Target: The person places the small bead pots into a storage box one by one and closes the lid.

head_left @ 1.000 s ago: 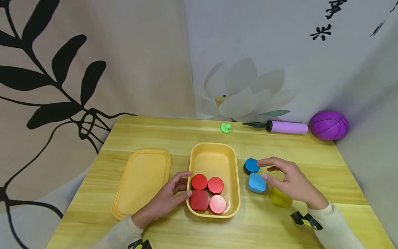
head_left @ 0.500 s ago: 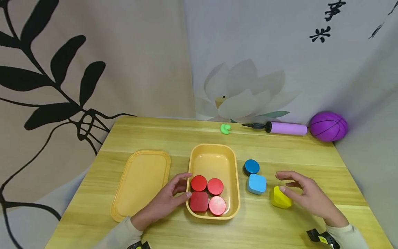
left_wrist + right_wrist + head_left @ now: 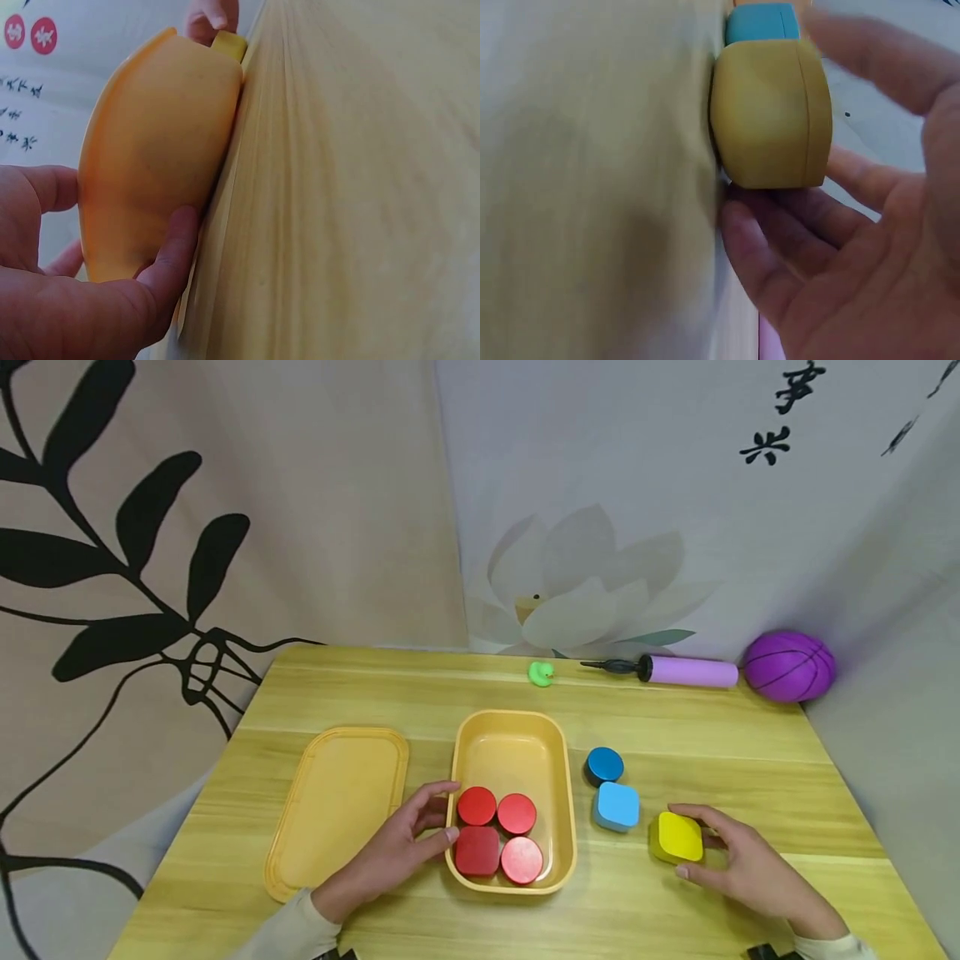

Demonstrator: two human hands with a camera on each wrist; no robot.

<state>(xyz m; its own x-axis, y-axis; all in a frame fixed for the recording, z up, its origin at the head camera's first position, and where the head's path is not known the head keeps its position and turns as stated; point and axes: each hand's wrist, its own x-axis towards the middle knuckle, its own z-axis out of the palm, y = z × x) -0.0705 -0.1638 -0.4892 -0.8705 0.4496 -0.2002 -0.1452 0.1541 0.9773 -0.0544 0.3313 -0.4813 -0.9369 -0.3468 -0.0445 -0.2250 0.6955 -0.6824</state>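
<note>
My left hand (image 3: 397, 852) touches the left side of a yellow-orange plastic container (image 3: 570, 793) with its fingertips and thumb. Inside, at the near end, lie red round pieces and a red rounded-square block (image 3: 477, 851). My right hand (image 3: 753, 864) is around the right side of a yellow rounded block (image 3: 677, 837), which rests on the table. The right wrist view shows a seam on that yellow block (image 3: 765, 112), fingers close beside it and the thumb spread apart from it. A light blue rounded-square block (image 3: 617, 807) and a darker blue round piece (image 3: 604, 766) stand between container and right hand.
A matching flat lid (image 3: 341, 810) lies left of the container. Along the back edge are a small green duck (image 3: 541, 673), a purple hand pump (image 3: 690, 672) and a purple ball (image 3: 789, 666). A printed cloth (image 3: 360, 510) hangs behind the wooden table (image 3: 420, 935).
My right hand has moved back from the blue pieces, rightward and nearer to me, and come down around the yellow block. The left hand keeps its place at the container.
</note>
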